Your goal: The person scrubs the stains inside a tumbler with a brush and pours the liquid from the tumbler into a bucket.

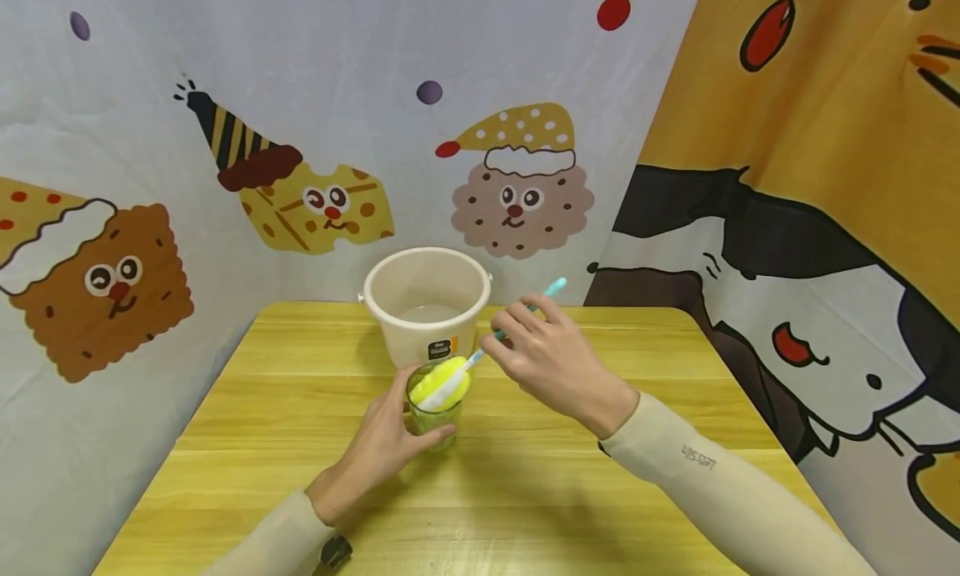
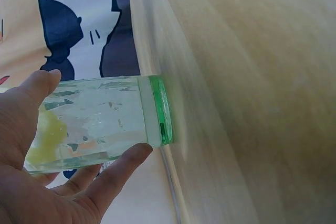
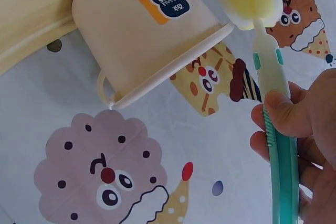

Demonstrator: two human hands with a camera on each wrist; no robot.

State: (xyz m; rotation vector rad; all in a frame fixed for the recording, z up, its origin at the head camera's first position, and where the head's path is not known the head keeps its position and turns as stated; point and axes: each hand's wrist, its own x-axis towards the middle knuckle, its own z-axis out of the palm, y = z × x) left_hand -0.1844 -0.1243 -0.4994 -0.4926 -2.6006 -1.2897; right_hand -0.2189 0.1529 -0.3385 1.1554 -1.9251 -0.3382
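My left hand [image 1: 390, 430] holds a clear greenish drinking glass [image 2: 105, 119], thumb on one side and fingers on the other. In the left wrist view the thick green base of the glass is close to the tabletop; whether it touches I cannot tell. My right hand [image 1: 551, 355] grips the teal-and-white handle [image 3: 283, 150] of a sponge cup brush, thumb along its side. The brush's yellow and white sponge head [image 1: 442, 384] sits tilted at the mouth of the glass, partly inside it. Through the glass wall a yellow blur of sponge shows.
Right behind the glass stands a cream plastic bucket [image 1: 390, 330] with a label on its front. The yellow wood-grain table [image 1: 300, 376] backs onto a cartoon-printed cloth [image 1: 360, 59]. A black wristband [image 1: 335, 551] lies at the left cuff.
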